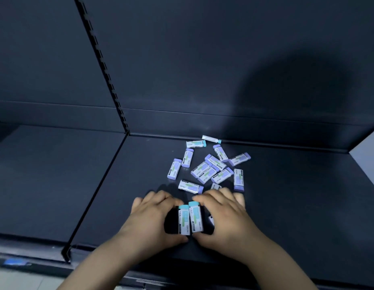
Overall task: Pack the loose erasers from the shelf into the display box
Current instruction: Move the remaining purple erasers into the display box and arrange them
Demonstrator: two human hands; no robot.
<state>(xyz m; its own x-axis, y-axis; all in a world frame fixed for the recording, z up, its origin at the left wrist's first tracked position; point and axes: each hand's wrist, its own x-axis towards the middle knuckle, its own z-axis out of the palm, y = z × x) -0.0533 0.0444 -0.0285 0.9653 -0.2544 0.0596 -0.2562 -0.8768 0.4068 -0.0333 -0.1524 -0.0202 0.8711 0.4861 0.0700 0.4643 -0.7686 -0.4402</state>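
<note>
Dark, matt metal makes up the shelf [286, 206], and on it, towards the far right of the middle, lies a scatter of loose erasers [211, 169] in white sleeves with lilac or teal ends, some overlapping, all flat. Nearer the front edge, the left hand [152, 220] and the right hand [226, 218] close in from either side on a teal-capped pair [195, 216] set side by side, long edges touching, teal ends pointing away. Each hand has its fingers curled over the far ends and its thumb tucked against the near ends, so the two together hold the pair squared up. Another eraser [211, 220] peeps out beneath the right palm. The display box cannot be made out; the dark patch between the left palm and the pair may be a box wall or only shadow. The step in hand looks like gathering and aligning a small batch, with most of the heap unpacked. Next, the batch probably needs to be kept pressed together while it goes into the box, since loosely pinched erasers may fan apart.
</note>
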